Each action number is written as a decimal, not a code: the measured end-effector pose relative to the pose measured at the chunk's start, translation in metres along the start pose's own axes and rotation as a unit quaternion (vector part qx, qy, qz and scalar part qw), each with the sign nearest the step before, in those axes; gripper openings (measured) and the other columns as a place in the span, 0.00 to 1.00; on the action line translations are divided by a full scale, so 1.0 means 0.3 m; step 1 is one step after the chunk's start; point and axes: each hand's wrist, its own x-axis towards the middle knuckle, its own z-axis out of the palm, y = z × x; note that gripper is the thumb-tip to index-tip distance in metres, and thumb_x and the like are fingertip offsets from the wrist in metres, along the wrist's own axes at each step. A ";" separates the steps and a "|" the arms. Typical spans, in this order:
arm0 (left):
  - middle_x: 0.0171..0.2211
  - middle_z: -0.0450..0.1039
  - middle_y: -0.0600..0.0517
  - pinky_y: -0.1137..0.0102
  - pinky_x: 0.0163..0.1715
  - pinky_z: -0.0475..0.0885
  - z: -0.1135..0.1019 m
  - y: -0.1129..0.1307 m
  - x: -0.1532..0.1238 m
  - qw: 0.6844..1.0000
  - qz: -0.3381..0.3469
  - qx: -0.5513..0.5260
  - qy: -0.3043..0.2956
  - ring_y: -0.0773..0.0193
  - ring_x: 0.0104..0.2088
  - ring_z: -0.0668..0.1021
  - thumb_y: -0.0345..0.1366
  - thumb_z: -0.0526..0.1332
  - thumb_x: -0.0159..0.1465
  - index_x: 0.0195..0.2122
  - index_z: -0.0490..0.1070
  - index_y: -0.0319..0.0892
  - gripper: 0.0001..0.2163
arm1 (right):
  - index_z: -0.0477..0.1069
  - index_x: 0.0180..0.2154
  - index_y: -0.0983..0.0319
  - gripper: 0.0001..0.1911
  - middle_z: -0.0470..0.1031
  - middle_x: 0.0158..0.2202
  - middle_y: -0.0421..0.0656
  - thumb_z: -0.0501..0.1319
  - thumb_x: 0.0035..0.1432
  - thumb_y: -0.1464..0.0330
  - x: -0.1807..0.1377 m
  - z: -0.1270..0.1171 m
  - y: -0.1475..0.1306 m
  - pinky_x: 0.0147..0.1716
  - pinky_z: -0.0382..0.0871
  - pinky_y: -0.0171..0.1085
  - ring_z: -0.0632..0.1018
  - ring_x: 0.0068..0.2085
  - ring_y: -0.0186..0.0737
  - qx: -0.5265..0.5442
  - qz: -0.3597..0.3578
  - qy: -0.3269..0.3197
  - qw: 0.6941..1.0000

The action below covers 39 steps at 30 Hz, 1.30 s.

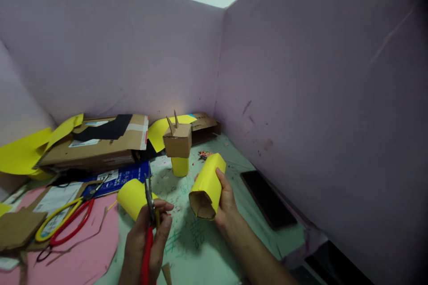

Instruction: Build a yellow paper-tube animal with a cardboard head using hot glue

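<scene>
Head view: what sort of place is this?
Probably a craft desk in a purple-walled cubicle: red-handled scissors in the left hand, a yellow paper-wrapped cardboard tube in the right hand, cut pink paper and flattened brown cardboard boxes on the tabletop.

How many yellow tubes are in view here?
3. One tube is in the right hand, a second tube lies behind the left hand, which holds scissors, and a short tube stands under the cardboard box. Others may be hidden behind the carton.

A craft corner: purple partition walls (301,75), paper scraps (23,151), scissors (63,222).
</scene>
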 end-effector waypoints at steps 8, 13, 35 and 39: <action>0.33 0.73 0.54 0.73 0.29 0.68 -0.001 0.005 -0.007 0.999 0.026 -0.013 -0.025 0.66 0.29 0.72 0.43 0.61 0.58 0.37 0.69 0.46 0.10 | 0.71 0.36 0.63 0.16 0.80 0.25 0.41 0.69 0.47 0.62 -0.011 0.008 0.025 0.32 0.77 0.37 0.79 0.26 0.40 0.012 -0.047 -0.004 0.999; 0.34 0.75 0.54 0.73 0.31 0.70 0.018 -0.029 -0.016 0.994 -0.013 -0.100 -0.045 0.62 0.33 0.76 0.44 0.66 0.53 0.40 0.69 0.45 0.16 | 0.73 0.38 0.63 0.26 0.82 0.30 0.41 0.75 0.36 0.59 -0.041 -0.005 0.072 0.35 0.76 0.38 0.80 0.31 0.41 -0.024 -0.067 -0.060 0.996; 0.26 0.72 0.57 0.73 0.29 0.67 -0.167 0.077 0.045 0.987 0.112 0.021 -0.111 0.65 0.27 0.73 0.39 0.60 0.58 0.34 0.72 0.50 0.04 | 0.68 0.56 0.58 0.55 0.74 0.53 0.52 0.79 0.19 0.70 -0.209 0.006 -0.189 0.56 0.59 0.55 0.71 0.55 0.61 -0.601 -0.135 -0.224 0.755; 0.23 0.70 0.55 0.72 0.27 0.67 -0.129 0.087 0.013 0.982 0.148 0.044 -0.113 0.64 0.24 0.72 0.46 0.56 0.62 0.32 0.72 0.48 0.10 | 0.69 0.55 0.58 0.49 0.77 0.48 0.48 0.76 0.26 0.75 -0.196 0.023 -0.081 0.47 0.69 0.43 0.76 0.47 0.53 -0.618 -0.057 -0.323 0.715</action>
